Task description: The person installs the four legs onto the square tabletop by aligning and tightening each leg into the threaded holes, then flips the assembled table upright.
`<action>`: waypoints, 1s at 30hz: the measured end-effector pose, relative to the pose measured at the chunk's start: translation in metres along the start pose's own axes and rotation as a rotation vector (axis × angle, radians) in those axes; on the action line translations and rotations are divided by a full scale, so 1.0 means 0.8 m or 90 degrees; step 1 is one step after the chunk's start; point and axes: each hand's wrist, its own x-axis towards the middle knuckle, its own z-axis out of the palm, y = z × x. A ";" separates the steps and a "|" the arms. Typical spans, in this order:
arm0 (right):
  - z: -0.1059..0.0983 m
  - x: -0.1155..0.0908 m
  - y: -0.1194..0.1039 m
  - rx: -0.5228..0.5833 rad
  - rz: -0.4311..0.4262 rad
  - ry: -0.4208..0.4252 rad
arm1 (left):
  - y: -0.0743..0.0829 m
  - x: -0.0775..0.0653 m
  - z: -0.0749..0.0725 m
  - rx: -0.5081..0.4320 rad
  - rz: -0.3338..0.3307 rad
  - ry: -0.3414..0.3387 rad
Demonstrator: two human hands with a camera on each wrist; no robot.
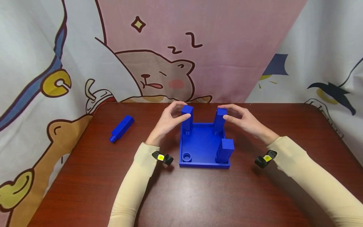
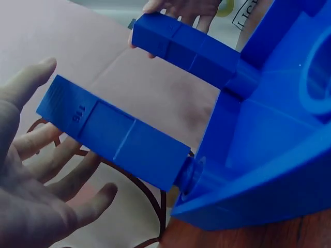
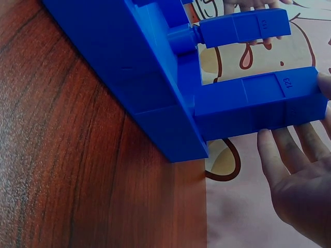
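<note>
A blue square tray-like base (image 1: 202,143) lies on the table with round sockets at its corners. My left hand (image 1: 170,121) is around the top of the far-left blue leg (image 2: 114,134); its thumb stands slightly off the leg and its fingers spread beside it. A little of the narrow threaded end shows between this leg and its socket. My right hand (image 1: 244,121) holds the top of the far-right blue leg (image 3: 258,103) between thumb and fingers. Another leg (image 1: 226,151) stands upright at the near-right corner. The near-left socket (image 1: 186,157) holds no leg.
A loose blue leg (image 1: 122,128) with a threaded end lies on the brown table (image 1: 198,195), left of the base. A cartoon-printed curtain (image 1: 227,63) hangs behind the table's far edge.
</note>
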 end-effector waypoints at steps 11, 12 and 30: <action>-0.001 0.000 0.002 -0.002 -0.001 0.002 | 0.010 -0.002 0.016 0.075 0.036 0.112; -0.001 0.000 0.002 -0.001 -0.001 0.002 | 0.010 -0.002 0.016 0.080 0.036 0.117; 0.000 0.000 0.004 0.008 -0.014 0.006 | -0.010 0.015 0.006 -0.195 -0.035 -0.070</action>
